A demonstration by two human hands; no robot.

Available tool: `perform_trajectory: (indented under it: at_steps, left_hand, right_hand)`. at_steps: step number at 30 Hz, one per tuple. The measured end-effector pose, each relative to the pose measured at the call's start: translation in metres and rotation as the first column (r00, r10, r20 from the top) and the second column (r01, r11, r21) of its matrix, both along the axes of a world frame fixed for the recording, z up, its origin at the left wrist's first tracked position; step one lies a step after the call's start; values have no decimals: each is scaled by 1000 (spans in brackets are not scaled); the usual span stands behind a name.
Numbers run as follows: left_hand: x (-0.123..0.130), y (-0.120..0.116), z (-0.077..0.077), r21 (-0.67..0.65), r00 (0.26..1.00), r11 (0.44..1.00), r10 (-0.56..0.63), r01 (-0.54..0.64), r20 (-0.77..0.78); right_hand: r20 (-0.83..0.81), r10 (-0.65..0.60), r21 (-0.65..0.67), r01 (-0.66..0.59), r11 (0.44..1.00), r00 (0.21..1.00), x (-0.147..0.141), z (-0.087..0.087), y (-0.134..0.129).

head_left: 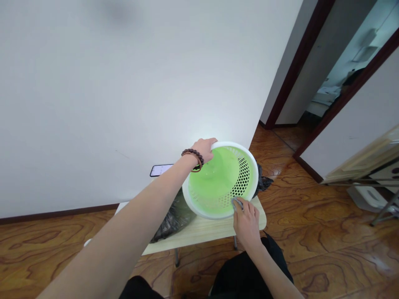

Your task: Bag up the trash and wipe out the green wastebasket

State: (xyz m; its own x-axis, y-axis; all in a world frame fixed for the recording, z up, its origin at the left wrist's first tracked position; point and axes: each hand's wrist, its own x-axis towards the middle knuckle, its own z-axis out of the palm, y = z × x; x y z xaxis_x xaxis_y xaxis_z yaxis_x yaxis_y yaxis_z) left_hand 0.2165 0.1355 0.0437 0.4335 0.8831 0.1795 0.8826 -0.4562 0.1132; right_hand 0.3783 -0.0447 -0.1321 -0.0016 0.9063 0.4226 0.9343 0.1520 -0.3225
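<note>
A round green and white colander is held tilted above the small table, its open side facing me. My left hand is closed on its white rim at the upper left, with a beaded bracelet on that wrist. At the rim's lower right, my right hand pinches a small grey cloth against the inner edge. Most of the cloth is hidden by the fingers. Behind my left forearm and the colander lies a dark plastic bag, partly covered from view.
The light wood table stands against the white wall. A phone with a lit screen lies at its back. More black plastic shows right of the colander. A doorway is at the right, and a white bin-like container sits on the floor.
</note>
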Motion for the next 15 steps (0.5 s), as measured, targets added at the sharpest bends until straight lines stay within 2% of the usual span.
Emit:
perform_trajectory:
  at_steps: [2,6,9,13,15]
  left_hand:
    - [4,0,-1,0,1000,1000,21,-21,18]
    - [6,0,-1,3,999,999,32,-32,10]
    - [3,-1,0,1,1000,1000,31,-31,1]
    - [1,-4,0,-11,999,999,43,-43,-15]
    - [4,-5,1,-22,998,998,51,-51,-21]
  right_hand:
    - [-26,-17,21,17,1000,1000,-9,1,-3]
    - [-143,149,1,-151,989,978,-40,6,-15]
    - [-92,208,-50,-214,976,974,-33,9,-13]
    - [81,56,-43,-53,998,995,9,6,5]
    - [99,-12,-25,15,1000,995,17,5,10]
